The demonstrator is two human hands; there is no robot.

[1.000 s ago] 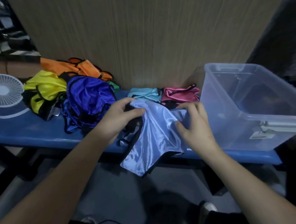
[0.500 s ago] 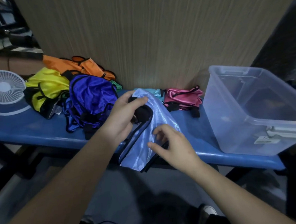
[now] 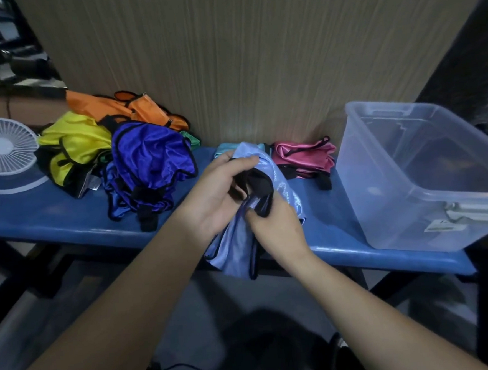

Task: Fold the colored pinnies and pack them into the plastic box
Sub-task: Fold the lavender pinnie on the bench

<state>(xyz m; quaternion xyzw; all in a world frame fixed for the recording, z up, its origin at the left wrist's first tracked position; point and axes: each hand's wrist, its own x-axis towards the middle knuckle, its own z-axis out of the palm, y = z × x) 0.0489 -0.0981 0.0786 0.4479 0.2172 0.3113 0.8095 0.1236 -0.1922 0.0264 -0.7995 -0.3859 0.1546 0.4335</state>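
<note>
Long blue padded bench (image 3: 51, 215) along a wood-grain wall panel (image 3: 242, 55). Clear rectangular plastic box (image 3: 411, 202) stands at the bench's right end, lid off, nothing visible inside.

Unfolded heap at left: shiny royal-blue pinny with black trim (image 3: 149, 165) in front, yellow pinny (image 3: 75, 144) beside it, orange pinny (image 3: 133, 106) behind against the wall. White round desk fan (image 3: 2, 147) at far left, touching the bench top.

Pale-blue satin pinny with black edging (image 3: 235, 243) held over the bench's front edge, centre; lower part hangs past the edge. Left hand (image 3: 220, 192) grips its upper bunched part, fingers curled round fabric and black trim. Right hand (image 3: 280, 225) pinches the fabric just below, fingers curled in.

Folded pink satin pinny (image 3: 304, 154) lies between the hands and the box, near the wall. Folded teal pinny (image 3: 224, 149) just left of it, mostly hidden.
</note>
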